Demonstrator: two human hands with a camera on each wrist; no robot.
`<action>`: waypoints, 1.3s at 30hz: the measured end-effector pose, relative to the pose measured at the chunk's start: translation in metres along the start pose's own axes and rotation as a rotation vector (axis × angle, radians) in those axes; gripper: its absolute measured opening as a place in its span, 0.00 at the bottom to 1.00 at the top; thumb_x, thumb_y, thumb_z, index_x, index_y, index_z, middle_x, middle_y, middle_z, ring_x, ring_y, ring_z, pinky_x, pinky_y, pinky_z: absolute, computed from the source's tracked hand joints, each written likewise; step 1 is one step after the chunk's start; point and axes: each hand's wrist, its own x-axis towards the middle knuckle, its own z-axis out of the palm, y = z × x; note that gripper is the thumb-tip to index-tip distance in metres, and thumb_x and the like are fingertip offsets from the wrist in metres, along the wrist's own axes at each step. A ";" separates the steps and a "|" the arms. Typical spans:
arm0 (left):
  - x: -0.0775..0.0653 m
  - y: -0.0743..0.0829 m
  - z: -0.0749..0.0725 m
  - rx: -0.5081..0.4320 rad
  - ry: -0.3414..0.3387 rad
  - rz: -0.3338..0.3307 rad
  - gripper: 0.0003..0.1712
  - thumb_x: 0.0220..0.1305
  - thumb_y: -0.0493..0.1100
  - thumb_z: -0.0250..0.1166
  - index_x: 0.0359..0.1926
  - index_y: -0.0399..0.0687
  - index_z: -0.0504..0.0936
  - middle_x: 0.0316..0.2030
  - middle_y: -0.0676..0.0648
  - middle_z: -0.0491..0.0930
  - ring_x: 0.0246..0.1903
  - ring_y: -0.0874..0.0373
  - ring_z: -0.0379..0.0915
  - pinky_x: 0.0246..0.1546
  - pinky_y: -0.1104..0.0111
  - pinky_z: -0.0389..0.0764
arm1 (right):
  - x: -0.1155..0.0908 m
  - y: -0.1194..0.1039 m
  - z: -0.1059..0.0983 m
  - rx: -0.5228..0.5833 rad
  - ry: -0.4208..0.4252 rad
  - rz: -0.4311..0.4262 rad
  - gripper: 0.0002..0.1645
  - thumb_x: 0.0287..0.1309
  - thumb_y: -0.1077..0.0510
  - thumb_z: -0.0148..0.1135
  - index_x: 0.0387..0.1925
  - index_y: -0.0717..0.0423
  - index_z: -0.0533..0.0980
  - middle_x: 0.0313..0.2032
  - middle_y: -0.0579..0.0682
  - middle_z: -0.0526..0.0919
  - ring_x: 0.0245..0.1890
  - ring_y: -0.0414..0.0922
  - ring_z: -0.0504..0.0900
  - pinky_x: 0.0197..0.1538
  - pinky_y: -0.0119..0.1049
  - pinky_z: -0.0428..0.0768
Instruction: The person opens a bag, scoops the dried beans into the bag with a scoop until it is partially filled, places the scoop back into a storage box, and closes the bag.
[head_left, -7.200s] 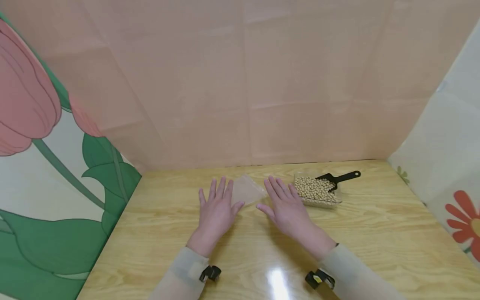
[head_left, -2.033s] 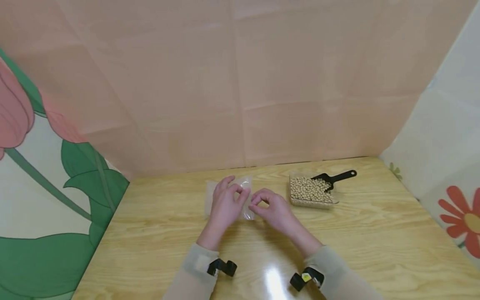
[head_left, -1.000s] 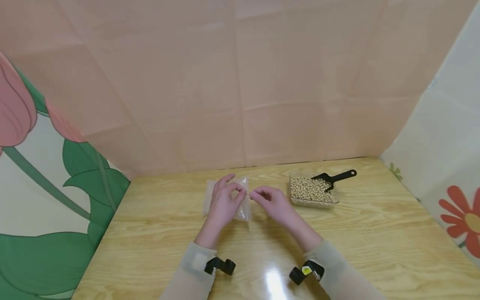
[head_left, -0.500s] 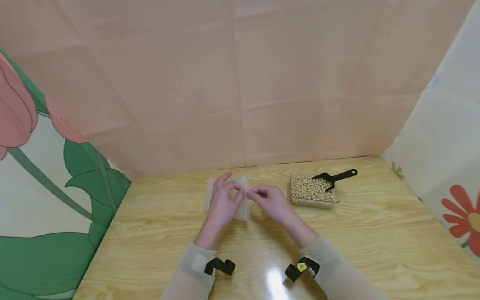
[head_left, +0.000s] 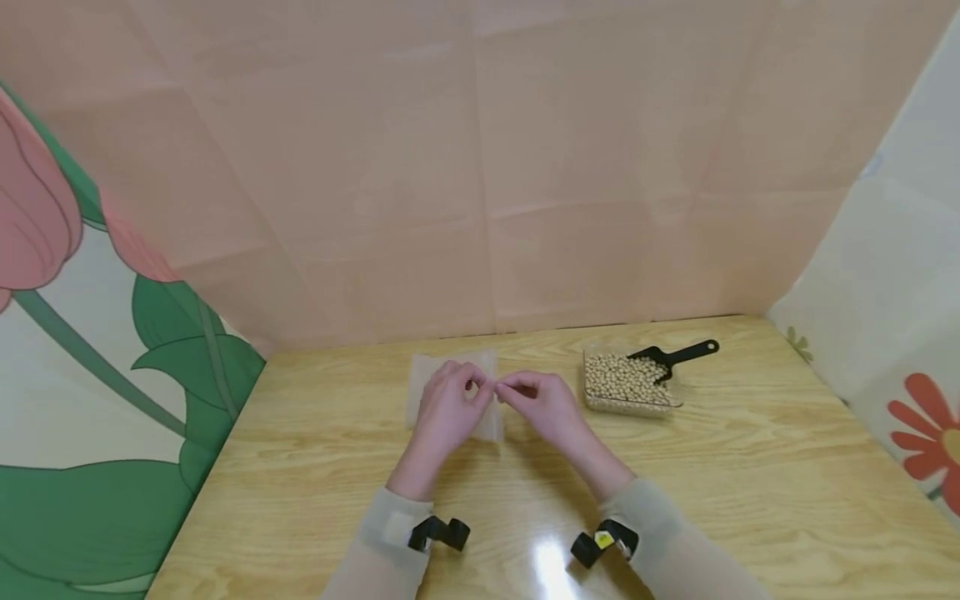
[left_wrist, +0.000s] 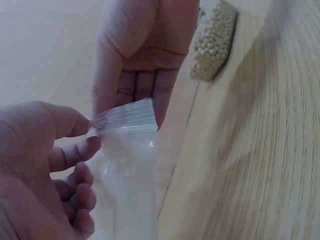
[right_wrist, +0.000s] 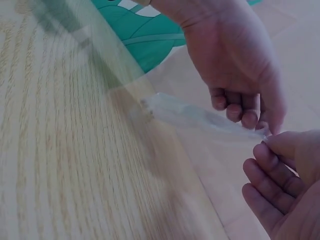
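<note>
A clear zip-lock bag [head_left: 489, 427] is held up over the table between my hands. My left hand [head_left: 448, 406] pinches its zip edge between thumb and index finger, the other fingers curled loosely. Thumb and fingertips of my right hand [head_left: 546, 407] pinch the same edge, right against the left fingertips. In the left wrist view the bag [left_wrist: 131, 170] hangs flat, its ridged zip strip near the top. The right wrist view shows the bag [right_wrist: 195, 117] nearly edge-on, with both sets of fingertips meeting at one end. Whether its mouth is parted cannot be told.
A clear plastic box [head_left: 628, 408] full of pale round beans [head_left: 618, 377] stands to the right of my right hand. A black scoop [head_left: 693, 352] lies in it, handle pointing right. A pink backdrop [head_left: 480, 208] rises behind the wooden table [head_left: 337, 467].
Both hands were spread flat with the bag lying on the table; now they hold it up. My right hand has moved left to the bag's edge, and the left hand's raised fingers have curled in.
</note>
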 end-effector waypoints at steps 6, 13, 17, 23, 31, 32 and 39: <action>0.002 -0.002 -0.001 -0.043 -0.062 -0.005 0.08 0.82 0.45 0.67 0.41 0.50 0.87 0.32 0.54 0.79 0.29 0.59 0.71 0.33 0.63 0.74 | 0.000 -0.001 -0.001 0.016 -0.002 0.015 0.09 0.77 0.53 0.71 0.48 0.51 0.92 0.43 0.46 0.94 0.47 0.45 0.91 0.52 0.42 0.87; 0.002 -0.002 0.000 -0.074 -0.068 -0.011 0.09 0.83 0.45 0.66 0.41 0.52 0.88 0.31 0.56 0.83 0.25 0.59 0.69 0.29 0.64 0.72 | 0.000 -0.001 -0.002 0.033 0.000 0.012 0.10 0.78 0.53 0.71 0.47 0.53 0.92 0.41 0.47 0.93 0.45 0.46 0.90 0.48 0.39 0.84; 0.001 -0.002 -0.001 -0.114 -0.063 -0.028 0.08 0.83 0.44 0.66 0.41 0.52 0.87 0.31 0.56 0.82 0.26 0.59 0.71 0.31 0.64 0.74 | 0.001 0.000 -0.002 0.041 0.002 0.004 0.10 0.77 0.53 0.71 0.47 0.53 0.92 0.41 0.48 0.93 0.45 0.47 0.90 0.48 0.40 0.84; 0.000 -0.005 -0.005 -0.240 -0.106 -0.055 0.11 0.84 0.44 0.64 0.40 0.52 0.87 0.32 0.50 0.84 0.28 0.58 0.73 0.31 0.63 0.76 | 0.000 -0.002 -0.003 0.050 -0.013 0.021 0.10 0.77 0.52 0.71 0.48 0.51 0.92 0.42 0.46 0.93 0.47 0.49 0.90 0.47 0.39 0.84; 0.001 -0.006 -0.012 -0.308 -0.157 -0.047 0.11 0.86 0.43 0.62 0.41 0.50 0.87 0.32 0.52 0.82 0.31 0.56 0.74 0.35 0.62 0.75 | -0.002 -0.004 -0.005 0.078 -0.043 0.045 0.10 0.79 0.52 0.69 0.50 0.49 0.91 0.47 0.45 0.93 0.50 0.50 0.89 0.51 0.43 0.84; 0.001 -0.006 -0.013 -0.314 -0.161 -0.047 0.11 0.86 0.43 0.62 0.40 0.50 0.87 0.32 0.52 0.82 0.31 0.56 0.74 0.35 0.62 0.75 | -0.002 -0.003 -0.006 0.082 -0.045 0.048 0.09 0.79 0.53 0.69 0.51 0.49 0.91 0.47 0.46 0.92 0.50 0.49 0.89 0.52 0.43 0.84; 0.001 -0.009 -0.014 -0.362 -0.197 -0.058 0.12 0.86 0.44 0.61 0.41 0.49 0.86 0.34 0.51 0.82 0.33 0.55 0.74 0.38 0.61 0.75 | -0.002 -0.003 -0.005 0.105 -0.056 0.058 0.10 0.79 0.53 0.69 0.51 0.51 0.91 0.50 0.48 0.92 0.51 0.46 0.88 0.54 0.42 0.84</action>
